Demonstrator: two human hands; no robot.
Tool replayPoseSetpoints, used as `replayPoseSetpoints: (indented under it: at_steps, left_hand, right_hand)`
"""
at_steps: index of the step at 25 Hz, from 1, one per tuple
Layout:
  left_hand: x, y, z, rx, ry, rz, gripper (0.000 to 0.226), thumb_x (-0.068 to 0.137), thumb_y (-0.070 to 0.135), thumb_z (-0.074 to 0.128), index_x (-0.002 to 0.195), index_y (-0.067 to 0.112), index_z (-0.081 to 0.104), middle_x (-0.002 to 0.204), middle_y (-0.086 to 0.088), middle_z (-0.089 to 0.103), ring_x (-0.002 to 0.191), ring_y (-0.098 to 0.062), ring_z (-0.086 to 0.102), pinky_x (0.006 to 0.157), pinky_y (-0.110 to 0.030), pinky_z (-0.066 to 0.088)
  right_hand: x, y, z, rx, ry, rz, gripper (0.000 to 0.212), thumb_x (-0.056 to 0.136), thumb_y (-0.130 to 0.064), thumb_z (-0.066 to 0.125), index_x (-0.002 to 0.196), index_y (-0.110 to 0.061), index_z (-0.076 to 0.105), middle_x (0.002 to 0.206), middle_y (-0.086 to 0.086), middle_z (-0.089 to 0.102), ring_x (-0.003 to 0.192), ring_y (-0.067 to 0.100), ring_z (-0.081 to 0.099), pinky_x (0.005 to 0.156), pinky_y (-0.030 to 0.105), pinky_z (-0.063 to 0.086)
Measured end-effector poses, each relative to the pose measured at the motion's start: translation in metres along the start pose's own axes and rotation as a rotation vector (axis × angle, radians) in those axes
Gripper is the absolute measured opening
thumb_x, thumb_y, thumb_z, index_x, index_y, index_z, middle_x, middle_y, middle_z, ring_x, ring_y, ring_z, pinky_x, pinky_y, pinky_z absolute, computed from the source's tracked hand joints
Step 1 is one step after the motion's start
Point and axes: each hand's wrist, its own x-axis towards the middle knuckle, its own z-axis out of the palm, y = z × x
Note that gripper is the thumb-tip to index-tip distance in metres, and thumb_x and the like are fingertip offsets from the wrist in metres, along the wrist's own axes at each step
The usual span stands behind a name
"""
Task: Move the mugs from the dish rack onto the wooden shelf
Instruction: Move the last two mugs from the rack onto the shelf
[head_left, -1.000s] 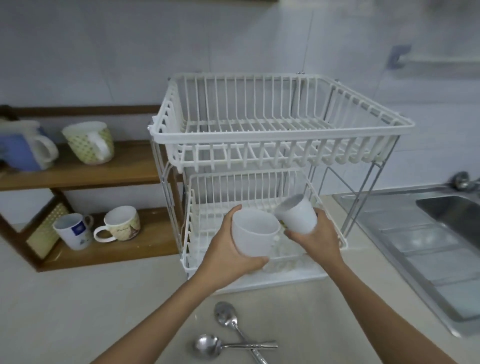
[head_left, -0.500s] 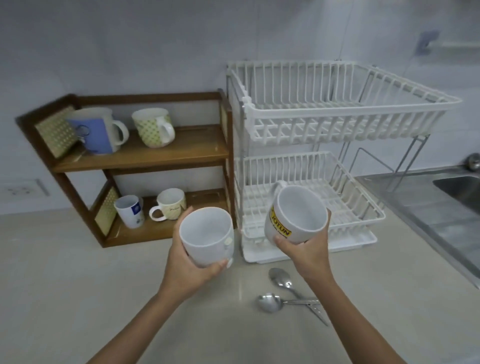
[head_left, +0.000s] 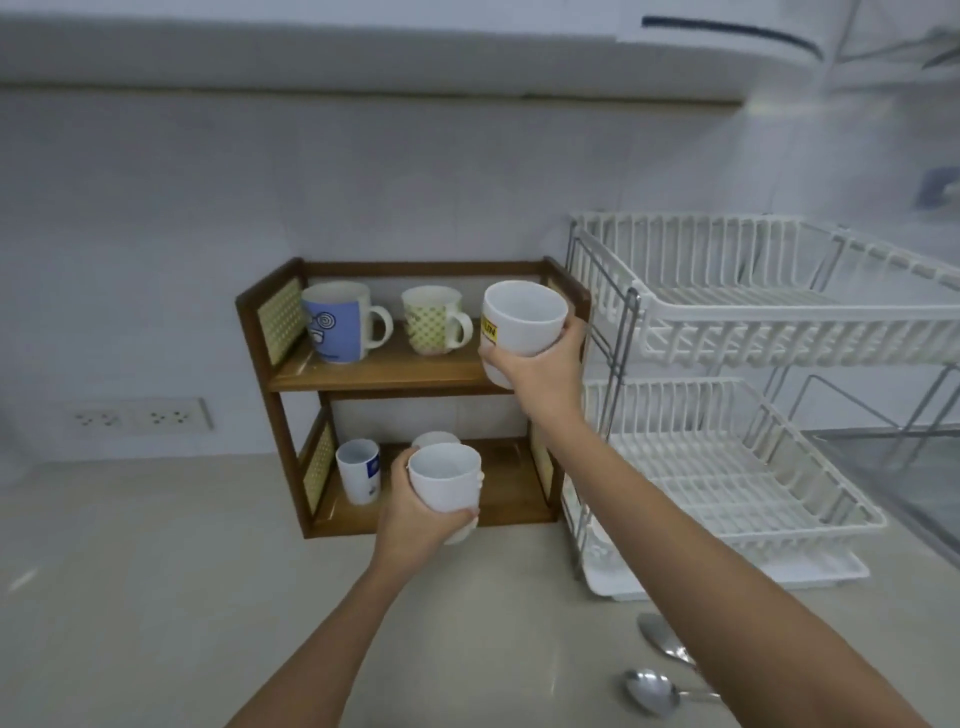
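My right hand (head_left: 543, 371) grips a white mug with a yellow label (head_left: 519, 325) at the right end of the wooden shelf's (head_left: 384, 371) upper board. A plain white mug (head_left: 445, 478) is held by my left hand (head_left: 418, 514) in front of the lower board. On the upper board stand a blue mug (head_left: 335, 321) and a green-patterned mug (head_left: 432, 319). The lower board holds a small white cup with a blue mark (head_left: 358, 470) and another mug (head_left: 435, 439), mostly hidden behind my left hand's mug. The white two-tier dish rack (head_left: 737, 332) to the right holds no mugs.
Two metal spoons (head_left: 660, 675) lie on the counter at the lower right. Wall sockets (head_left: 137, 415) sit left of the shelf. A steel sink edge (head_left: 904, 467) shows beyond the rack. An overhead ledge runs along the top.
Both hands carried their mugs left, away from the rack. The right hand's mug rose to the upper board; the left hand's mug came level with the lower board. The view swung left and up.
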Motion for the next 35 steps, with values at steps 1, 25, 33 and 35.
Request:
replayPoseSetpoints:
  at_steps: [1,25,33,35]
  left_hand:
    - [0.005,-0.001,0.005,0.004,-0.003,-0.013,0.102,0.042,0.044,0.087,0.128,0.038,0.031,0.115,0.015,0.048,0.109,-0.008,0.049,0.089,-0.028,0.043]
    - [0.079,-0.026,0.058,0.022,-0.155,-0.092,0.098,0.056,0.046,0.085,0.132,0.026,0.026,0.113,0.009,0.044,0.104,-0.011,0.045,0.083,-0.027,0.042]
    - [0.09,-0.026,0.113,0.115,-0.084,-0.133,0.103,0.05,0.034,0.089,0.131,0.018,0.028,0.13,-0.008,0.05,0.12,-0.026,0.047,0.098,-0.037,0.043]
    - [0.092,-0.031,0.122,0.095,-0.083,-0.12,0.102,0.051,0.032,0.09,0.131,0.014,0.03,0.13,-0.009,0.049,0.121,-0.026,0.046,0.097,-0.031,0.039]
  right_hand:
    - [0.018,-0.002,0.008,-0.027,0.012,0.015,0.093,0.05,-0.038,0.089,0.123,-0.022,0.033,0.114,-0.004,0.054,0.102,0.014,0.055,0.072,0.022,0.047]
    - [-0.093,0.129,-0.011,-0.407,-0.047,-0.085,0.053,0.086,-0.014,0.057,0.136,-0.016,0.039,0.134,0.002,0.047,0.126,0.006,0.042,0.104,0.014,0.032]
    - [-0.173,0.233,-0.036,-1.148,-0.673,0.078,0.084,0.086,-0.066,0.02,0.152,-0.016,0.003,0.161,0.001,-0.001,0.146,0.02,-0.007,0.115,0.046,-0.009]
    - [-0.172,0.235,-0.037,-1.155,-0.673,0.077,0.087,0.083,-0.069,0.017,0.152,-0.017,0.004,0.161,-0.001,0.0,0.146,0.019,-0.008,0.116,0.046,-0.009]
